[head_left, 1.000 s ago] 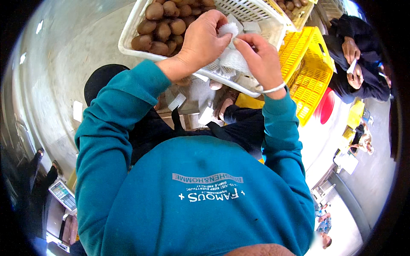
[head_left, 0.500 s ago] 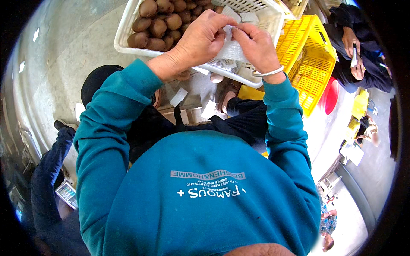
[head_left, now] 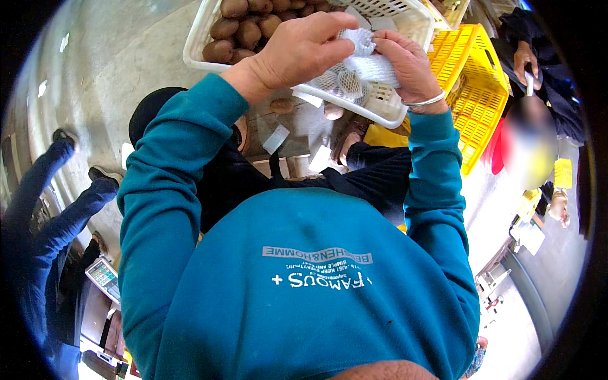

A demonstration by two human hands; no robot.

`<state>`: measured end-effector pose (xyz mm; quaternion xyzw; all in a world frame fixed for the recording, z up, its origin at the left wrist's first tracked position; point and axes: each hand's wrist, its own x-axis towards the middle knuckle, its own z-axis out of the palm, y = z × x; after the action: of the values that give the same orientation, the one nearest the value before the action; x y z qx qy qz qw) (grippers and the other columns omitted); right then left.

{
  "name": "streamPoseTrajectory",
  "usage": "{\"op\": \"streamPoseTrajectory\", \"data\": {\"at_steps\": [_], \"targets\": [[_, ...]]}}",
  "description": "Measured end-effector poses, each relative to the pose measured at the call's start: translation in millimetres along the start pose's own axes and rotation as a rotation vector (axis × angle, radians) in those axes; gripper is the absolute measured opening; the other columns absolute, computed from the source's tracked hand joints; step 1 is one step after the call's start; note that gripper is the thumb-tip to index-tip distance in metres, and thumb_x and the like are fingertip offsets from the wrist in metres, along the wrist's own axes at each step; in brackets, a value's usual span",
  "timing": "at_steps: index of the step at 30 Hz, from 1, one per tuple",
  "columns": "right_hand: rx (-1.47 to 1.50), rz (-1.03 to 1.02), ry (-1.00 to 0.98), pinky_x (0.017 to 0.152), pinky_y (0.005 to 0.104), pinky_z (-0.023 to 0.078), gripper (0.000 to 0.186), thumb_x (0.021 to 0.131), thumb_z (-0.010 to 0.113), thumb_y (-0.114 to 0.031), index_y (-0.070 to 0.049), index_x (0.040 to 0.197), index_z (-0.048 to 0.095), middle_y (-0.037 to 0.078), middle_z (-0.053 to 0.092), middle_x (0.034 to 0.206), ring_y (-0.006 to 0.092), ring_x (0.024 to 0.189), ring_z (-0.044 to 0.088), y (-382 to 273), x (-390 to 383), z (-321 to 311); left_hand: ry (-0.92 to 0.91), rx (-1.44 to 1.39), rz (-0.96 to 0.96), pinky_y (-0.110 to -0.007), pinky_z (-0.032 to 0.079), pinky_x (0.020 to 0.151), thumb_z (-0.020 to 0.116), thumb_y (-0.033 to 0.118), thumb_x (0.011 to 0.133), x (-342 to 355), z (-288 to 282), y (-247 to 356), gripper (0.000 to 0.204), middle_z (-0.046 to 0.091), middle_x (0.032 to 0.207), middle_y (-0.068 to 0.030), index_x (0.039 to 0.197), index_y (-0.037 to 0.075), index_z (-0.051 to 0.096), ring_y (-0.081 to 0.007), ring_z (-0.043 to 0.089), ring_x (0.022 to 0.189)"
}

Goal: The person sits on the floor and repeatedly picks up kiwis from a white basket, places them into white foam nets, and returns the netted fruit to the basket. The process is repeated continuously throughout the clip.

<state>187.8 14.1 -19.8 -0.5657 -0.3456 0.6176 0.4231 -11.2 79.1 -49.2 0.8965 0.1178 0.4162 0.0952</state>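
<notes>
My left hand (head_left: pixel 301 54) is closed, thumb and fingers gripping one end of a white foam net sleeve (head_left: pixel 360 42) above the white plastic crate (head_left: pixel 209 66). Pinched at the sleeve's other side is my right hand (head_left: pixel 410 68), with a light bangle at its wrist. Another stretch of white foam netting (head_left: pixel 377 68) lies under the right palm; whether it is the same piece I cannot tell. Brown kiwifruit (head_left: pixel 248 33) fill the crate's left part. Beneath my hands, netted fruit (head_left: pixel 348 82) shows in the crate's near right part. Whether fruit is inside the held sleeve is hidden.
Yellow slatted crates (head_left: pixel 472 95) stand to the right. One kiwifruit (head_left: pixel 282 106) and white slips (head_left: pixel 275 139) lie below the white crate. A person in dark clothes (head_left: pixel 557 82) sits at the far right. Another person's legs (head_left: pixel 60 221) are at left, near a keypad device (head_left: pixel 103 277).
My hands have drawn slightly apart, and the netting between them is bunched and more exposed. The view has shifted a little. At left, more of a person's legs shows.
</notes>
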Motion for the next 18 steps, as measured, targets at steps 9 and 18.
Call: {"op": "streamPoseTrajectory", "data": {"at_steps": [9,18], "targets": [[-0.542,-0.159,-0.003,0.06,0.023,0.043,0.018,0.081,0.053,-0.016,-0.001,0.084,0.063,0.001,0.058,0.069,0.0072,0.066,0.051,10,3,-7,-0.349,-0.112,-0.065,-0.034,0.05,0.055,0.062,0.009,0.068,-8,1,5,0.017,0.06,0.092,-0.0054,0.083,0.008,0.054,-0.024,0.061,0.069],[-0.301,0.179,-0.095,0.058,0.0219,0.041,0.017,0.082,0.053,-0.016,-0.002,0.083,0.062,-0.001,0.058,0.072,0.0067,0.065,0.051,17,17,-3,-0.392,-0.667,-0.853,-0.029,0.048,0.062,0.07,0.005,0.069,-20,10,14,0.029,0.059,0.071,-0.0067,0.093,0.004,0.054,-0.0156,0.06,0.068]]}}
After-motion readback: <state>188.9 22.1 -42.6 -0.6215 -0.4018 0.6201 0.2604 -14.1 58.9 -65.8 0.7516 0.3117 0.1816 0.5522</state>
